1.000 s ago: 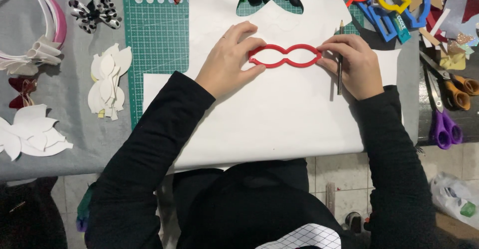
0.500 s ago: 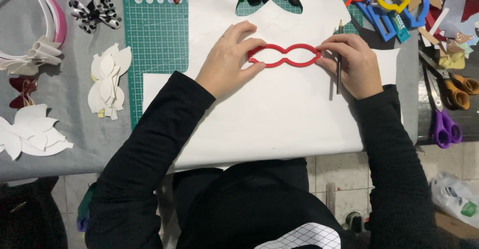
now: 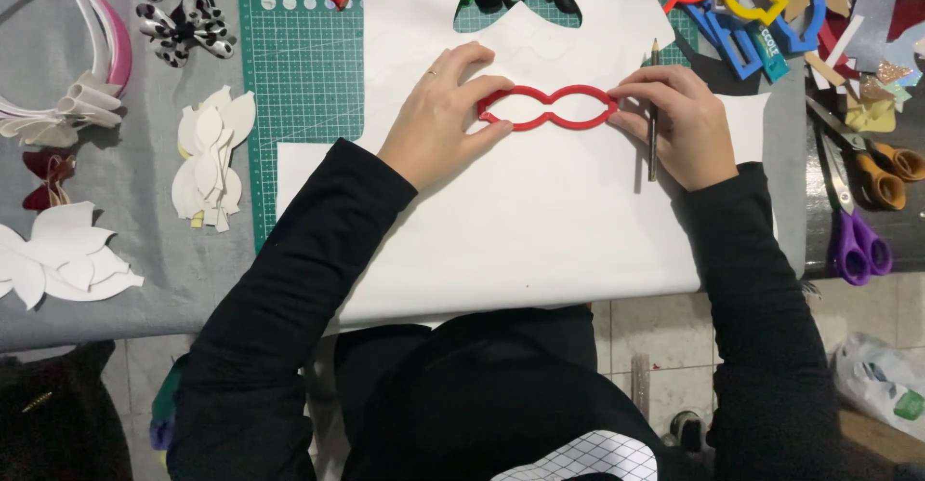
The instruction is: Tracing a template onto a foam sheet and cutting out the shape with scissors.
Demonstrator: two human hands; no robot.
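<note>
Head view, grey table (image 3: pixel 135 201), green cutting mat (image 3: pixel 299 86), white sheet (image 3: pixel 540 221), tiled floor (image 3: pixel 655 336), left hand (image 3: pixel 438 120) and right hand (image 3: pixel 674 124) pinching red template (image 3: pixel 547 107).

Bright, even light falls from above onto the white sheet (image 3: pixel 540 240), which reads almost blown out with little surface detail. Below the sheet, the black sleeves and clothing go nearly featureless. Shadows on the sheet are short and soft (1 thin one lies just left of the pencil (image 3: pixel 652 115)). Focus is sharp across the sheet, with no motion blur or edge bending.
</note>
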